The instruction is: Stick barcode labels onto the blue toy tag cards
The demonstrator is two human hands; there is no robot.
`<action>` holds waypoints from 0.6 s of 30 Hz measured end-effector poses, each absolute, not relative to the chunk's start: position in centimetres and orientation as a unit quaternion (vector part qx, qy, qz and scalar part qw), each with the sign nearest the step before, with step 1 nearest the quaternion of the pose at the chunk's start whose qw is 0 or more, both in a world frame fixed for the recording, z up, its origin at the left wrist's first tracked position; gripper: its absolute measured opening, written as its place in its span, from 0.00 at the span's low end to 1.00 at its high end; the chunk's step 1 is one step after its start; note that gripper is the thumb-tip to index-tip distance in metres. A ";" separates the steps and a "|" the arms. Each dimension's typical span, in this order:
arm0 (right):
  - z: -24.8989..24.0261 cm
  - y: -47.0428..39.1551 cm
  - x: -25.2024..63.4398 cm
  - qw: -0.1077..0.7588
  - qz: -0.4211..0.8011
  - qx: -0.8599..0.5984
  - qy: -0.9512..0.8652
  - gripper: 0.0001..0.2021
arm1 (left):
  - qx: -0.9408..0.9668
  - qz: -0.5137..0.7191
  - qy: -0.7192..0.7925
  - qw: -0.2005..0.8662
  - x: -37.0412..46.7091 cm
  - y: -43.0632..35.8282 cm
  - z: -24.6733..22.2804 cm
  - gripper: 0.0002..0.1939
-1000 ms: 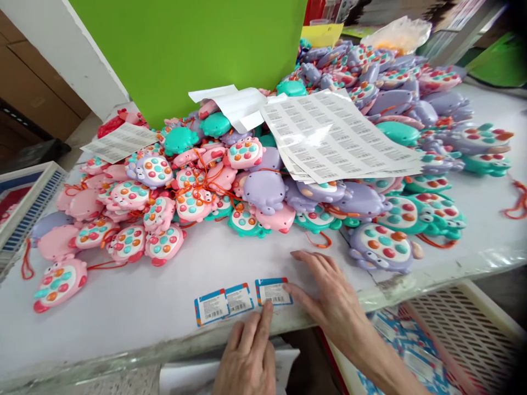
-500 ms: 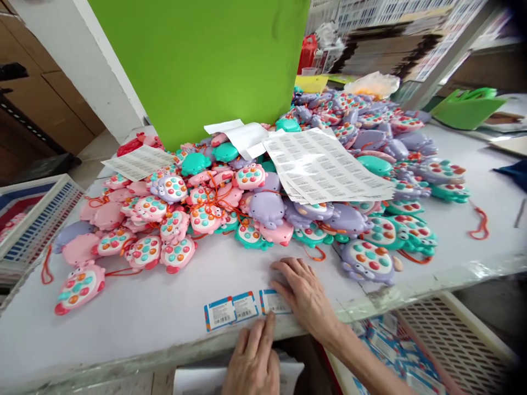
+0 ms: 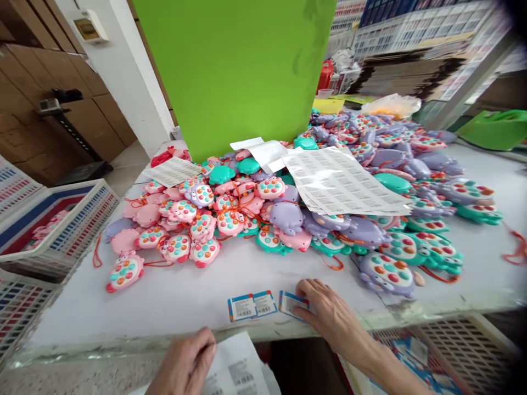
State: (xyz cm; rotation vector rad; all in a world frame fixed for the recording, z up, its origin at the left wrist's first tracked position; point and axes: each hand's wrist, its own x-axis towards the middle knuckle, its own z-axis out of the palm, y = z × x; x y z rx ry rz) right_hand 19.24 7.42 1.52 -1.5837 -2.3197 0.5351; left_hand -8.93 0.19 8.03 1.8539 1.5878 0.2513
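Note:
My right hand rests at the table's front edge. Its thumb and curled fingers close on the right end of a small blue-edged card, which lies slightly tilted and partly covered. To its left are two more such cards, a left card and a right card, overlapping each other. Below the table edge, my left hand has its fingers curled at the left side of a white sheet of printed labels. The fingertips are partly hidden.
Pink, purple and green animal-shaped pop toys with orange cords cover the table's middle. More label sheets lie on them. Behind stands a green panel. A crate of cards sits below right; white crates stand left.
My left hand has left the third card and moved down and left to the label sheet, which shows higher. My right hand has closed on that card, now tilted. The view has shifted.

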 end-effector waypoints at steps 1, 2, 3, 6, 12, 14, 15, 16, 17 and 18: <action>1.5 7.4 19.3 0.142 0.190 -0.547 -0.803 0.05 | 0.694 0.102 0.622 0.348 -9.4 0.2 7.9 0.16; 1.6 7.5 19.3 0.143 0.195 -0.543 -0.804 0.05 | 0.683 0.108 0.631 0.353 -9.8 0.1 7.6 0.15; 1.7 7.6 19.3 0.145 0.198 -0.540 -0.805 0.05 | 0.676 0.112 0.636 0.354 -10.0 0.0 7.2 0.15; 2.1 7.9 19.1 0.140 0.183 -0.533 -0.814 0.08 | 0.678 0.115 0.642 0.341 -10.0 -0.4 6.2 0.15; 1.6 7.4 18.2 0.097 0.126 -0.556 -0.816 0.06 | 0.747 0.174 0.556 0.320 -8.0 -0.6 4.9 0.11; 1.2 6.9 18.1 0.096 0.117 -0.562 -0.813 0.06 | 0.761 0.180 0.542 0.307 -7.9 -0.4 4.3 0.10; 1.0 6.6 18.1 0.099 0.114 -0.564 -0.812 0.06 | 0.768 0.177 0.539 0.296 -8.0 -0.3 3.9 0.10; 0.8 6.4 18.2 0.105 0.113 -0.565 -0.811 0.06 | 0.776 0.174 0.537 0.282 -8.1 -0.3 3.5 0.10; 0.5 6.3 18.3 0.114 0.115 -0.566 -0.808 0.06 | 0.784 0.171 0.535 0.266 -8.3 -0.2 3.1 0.09; 0.2 6.2 18.4 0.124 0.119 -0.569 -0.804 0.06 | 0.791 0.168 0.533 0.250 -8.4 -0.1 2.7 0.09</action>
